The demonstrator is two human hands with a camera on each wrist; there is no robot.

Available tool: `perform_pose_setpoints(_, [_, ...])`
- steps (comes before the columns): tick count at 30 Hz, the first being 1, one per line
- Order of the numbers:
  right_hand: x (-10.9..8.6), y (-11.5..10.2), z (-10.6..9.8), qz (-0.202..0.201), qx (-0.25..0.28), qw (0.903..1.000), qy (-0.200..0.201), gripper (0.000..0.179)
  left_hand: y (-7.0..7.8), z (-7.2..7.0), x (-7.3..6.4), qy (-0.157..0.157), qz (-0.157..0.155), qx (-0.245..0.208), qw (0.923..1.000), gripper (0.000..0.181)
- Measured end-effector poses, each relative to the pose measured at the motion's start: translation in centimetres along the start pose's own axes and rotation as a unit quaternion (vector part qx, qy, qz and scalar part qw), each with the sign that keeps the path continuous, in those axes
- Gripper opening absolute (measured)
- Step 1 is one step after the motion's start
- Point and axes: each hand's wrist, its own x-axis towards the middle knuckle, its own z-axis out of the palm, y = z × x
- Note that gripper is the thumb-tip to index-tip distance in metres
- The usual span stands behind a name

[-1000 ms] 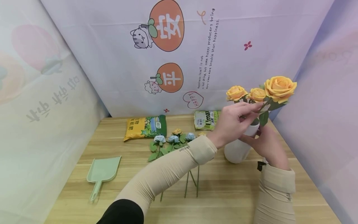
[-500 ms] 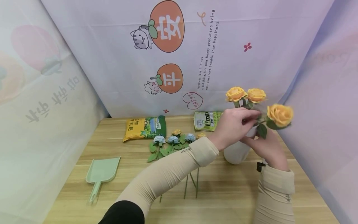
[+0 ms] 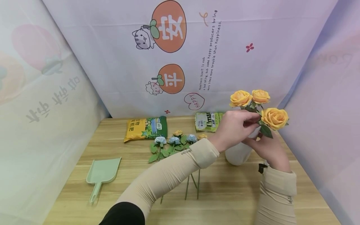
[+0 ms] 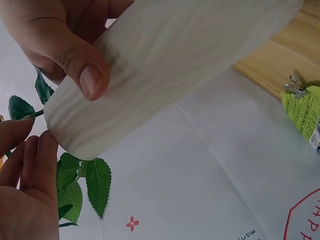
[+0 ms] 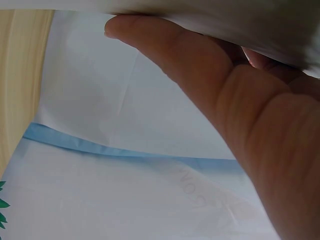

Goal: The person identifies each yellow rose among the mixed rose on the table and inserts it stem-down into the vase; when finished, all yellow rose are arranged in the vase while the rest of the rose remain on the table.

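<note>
The white vase (image 3: 237,153) is in my right hand (image 3: 268,149), which grips it near the mouth; in the left wrist view that hand's thumb (image 4: 90,75) presses on the vase side. My left hand (image 3: 234,126) pinches the stem of a yellow rose (image 3: 275,118) at the vase mouth. This rose leans out to the right, its green leaf (image 3: 266,131) below the bloom. Two more yellow roses (image 3: 240,98) rise from the vase behind. In the right wrist view, my right hand (image 5: 220,95) lies along the vase's underlit side; its other fingers are mostly hidden.
Several blue and yellow roses (image 3: 174,140) lie on the wooden table (image 3: 225,200), partly behind my left forearm. A yellow-green bag (image 3: 146,128) and a light green packet (image 3: 208,121) lie along the back. A green dustpan (image 3: 103,171) lies at left. Printed cloth walls surround the table.
The pinched rose has come down from high at the right and now sits lower, closer to the vase mouth. The two roses behind have shifted slightly. My right hand keeps its place on the vase.
</note>
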Motion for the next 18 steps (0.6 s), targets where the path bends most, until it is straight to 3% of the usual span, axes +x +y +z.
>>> perform_pose_setpoints(11, [0.2, 0.0, 0.1, -0.015, -0.009, 0.9998, -0.002, 0.072, -0.4, -0.4, -1.0, 0.005, 0.016, -0.028, 0.9995, 0.026])
perform_pose_setpoints(18, [0.0, -0.1, 0.0, 0.008, -0.006, 0.9999, -0.01, 0.065, -0.2, -0.8, -1.9, -0.014, 0.013, -0.038, 0.9991, 0.026])
